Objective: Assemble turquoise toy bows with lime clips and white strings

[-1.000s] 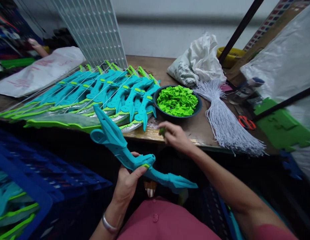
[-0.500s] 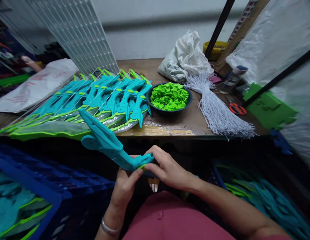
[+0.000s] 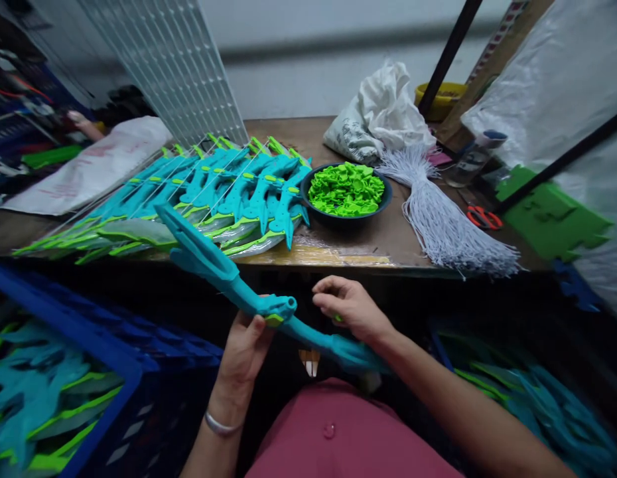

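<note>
My left hand (image 3: 246, 348) is closed around the middle of a teal plastic toy bow (image 3: 251, 295), held slantwise in front of the table. The thumb presses beside a small green clip (image 3: 274, 320) fitted on the bow. One limb rises to the upper left; the other runs down to the right, its end passing behind my right forearm. My right hand (image 3: 355, 309), just right of the bow's middle, is off it with curled fingers. A bit of green plastic (image 3: 338, 319) shows under those fingers, mostly hidden. A dark bowl (image 3: 388, 192) on the table holds many green plastic clips (image 3: 345, 189).
Several strung teal bows (image 3: 239, 192) lie in a row on the table (image 3: 338, 255). Right of the bowl are a bundle of white cords (image 3: 438, 219), a white sack (image 3: 383, 113) and red-handled scissors (image 3: 484, 217). Blue crates (image 3: 134, 372) with bow parts flank me below.
My right hand has let go of the bow's middle and drawn off to the right, uncovering the lower limb. My left hand keeps its hold. The view has shifted slightly left.
</note>
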`<state>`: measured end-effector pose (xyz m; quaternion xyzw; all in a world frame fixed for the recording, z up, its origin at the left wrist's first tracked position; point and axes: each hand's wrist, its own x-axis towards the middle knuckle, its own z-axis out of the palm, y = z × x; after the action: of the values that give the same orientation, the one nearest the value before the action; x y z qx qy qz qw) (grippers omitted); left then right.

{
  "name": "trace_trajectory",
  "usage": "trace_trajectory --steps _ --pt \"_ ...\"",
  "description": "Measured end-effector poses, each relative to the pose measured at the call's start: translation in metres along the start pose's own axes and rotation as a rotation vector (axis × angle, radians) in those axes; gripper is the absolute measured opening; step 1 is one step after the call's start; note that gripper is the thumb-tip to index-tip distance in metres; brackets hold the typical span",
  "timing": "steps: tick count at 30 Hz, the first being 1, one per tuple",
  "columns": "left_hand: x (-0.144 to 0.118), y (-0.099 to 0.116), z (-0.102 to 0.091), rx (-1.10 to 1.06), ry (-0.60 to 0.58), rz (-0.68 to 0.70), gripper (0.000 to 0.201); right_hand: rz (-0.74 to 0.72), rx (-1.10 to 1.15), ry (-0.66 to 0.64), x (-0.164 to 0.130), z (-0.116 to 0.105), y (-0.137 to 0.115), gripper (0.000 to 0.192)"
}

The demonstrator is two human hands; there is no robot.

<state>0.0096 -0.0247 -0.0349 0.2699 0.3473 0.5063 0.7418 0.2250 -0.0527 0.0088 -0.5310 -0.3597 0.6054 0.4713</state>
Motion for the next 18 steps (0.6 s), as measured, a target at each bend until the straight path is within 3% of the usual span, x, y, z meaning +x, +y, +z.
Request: trace_trajectory --steps 4,7,12,18 --pt "-0.003 0.016 0.007 -0.199 -0.243 0.053 0.059 0.201 0.156 0.074 0.011 -0.022 0.013 0.056" --pt "-0.008 0.018 0.015 -0.202 -0.345 0.108 0.065 0.244 0.159 -0.007 0.011 -0.018 0.014 0.05" --pt "-0.022 0.011 0.016 -0.144 -0.361 0.097 0.036 0.087 -0.037 -0.231 -0.004 0.015 -0.009 0.044" --pt "-0.033 0.005 0.011 -0.229 -0.252 0.073 0.039 0.054 -0.071 -0.373 -0.017 0.039 -0.015 0.045"
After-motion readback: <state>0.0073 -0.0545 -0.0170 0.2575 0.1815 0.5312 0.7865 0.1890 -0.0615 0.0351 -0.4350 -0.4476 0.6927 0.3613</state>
